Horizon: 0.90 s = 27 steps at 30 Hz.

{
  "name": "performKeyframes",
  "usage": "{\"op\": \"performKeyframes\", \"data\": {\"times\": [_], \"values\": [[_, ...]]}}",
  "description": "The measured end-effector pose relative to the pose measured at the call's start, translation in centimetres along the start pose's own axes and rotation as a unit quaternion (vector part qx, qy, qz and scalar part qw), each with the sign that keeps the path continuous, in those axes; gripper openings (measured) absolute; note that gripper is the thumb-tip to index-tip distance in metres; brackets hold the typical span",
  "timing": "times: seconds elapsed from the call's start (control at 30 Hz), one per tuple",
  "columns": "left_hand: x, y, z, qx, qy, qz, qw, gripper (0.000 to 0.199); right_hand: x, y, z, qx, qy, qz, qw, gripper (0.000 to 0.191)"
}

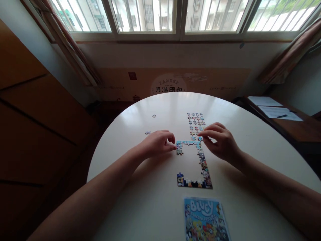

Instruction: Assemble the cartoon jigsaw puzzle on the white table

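A partly joined puzzle frame (205, 172) lies on the white table (150, 207), with a gap along its left side. My left hand (160, 143) is at the frame's upper left corner, fingers curled with thumb and forefinger apart; nothing shows between them. My right hand (219, 140) hovers by the lower right of the rows of loose pieces (195, 123), its forefinger and thumb spread a little, with no piece visible in it. Below the frame lies a blue picture card (207, 219) reading "BLUEY".
Two loose pieces lie apart on the left, one farther back (154, 116) and one (147, 133) near my left wrist. Papers (281, 113) with a pen rest on a brown side table at the right. A window and wall stand behind the round table.
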State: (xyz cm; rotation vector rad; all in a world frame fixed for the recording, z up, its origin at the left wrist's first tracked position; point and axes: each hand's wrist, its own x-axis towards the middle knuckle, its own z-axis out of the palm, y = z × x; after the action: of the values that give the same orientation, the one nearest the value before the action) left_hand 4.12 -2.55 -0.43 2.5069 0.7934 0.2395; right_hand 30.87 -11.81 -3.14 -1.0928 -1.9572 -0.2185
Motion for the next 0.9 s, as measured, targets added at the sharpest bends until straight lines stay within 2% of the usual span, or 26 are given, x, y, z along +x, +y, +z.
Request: {"op": "performKeyframes", "data": {"times": [0.1, 0.27, 0.7, 0.9], "values": [[-0.1, 0.4, 0.2, 0.043, -0.019, 0.041, 0.998, 0.021, -0.3, 1.0, 0.0, -0.004, 0.02, 0.029, 0.999, 0.023], [0.1, 0.4, 0.8, 0.09, -0.009, 0.074, 0.993, 0.02, -0.8, 1.4, 0.8, -0.002, 0.023, 0.049, 0.999, 0.022], [0.2, 0.3, 1.0, 0.074, 0.009, 0.097, 0.993, 0.017, -1.0, 1.5, 0.6, 0.002, 0.031, 0.05, 0.998, 0.022], [0.2, 0.2, 1.0, 0.052, 0.037, 0.076, 0.995, 0.017, -0.8, 1.4, 0.6, 0.003, 0.044, 0.047, 0.998, 0.022]]}}
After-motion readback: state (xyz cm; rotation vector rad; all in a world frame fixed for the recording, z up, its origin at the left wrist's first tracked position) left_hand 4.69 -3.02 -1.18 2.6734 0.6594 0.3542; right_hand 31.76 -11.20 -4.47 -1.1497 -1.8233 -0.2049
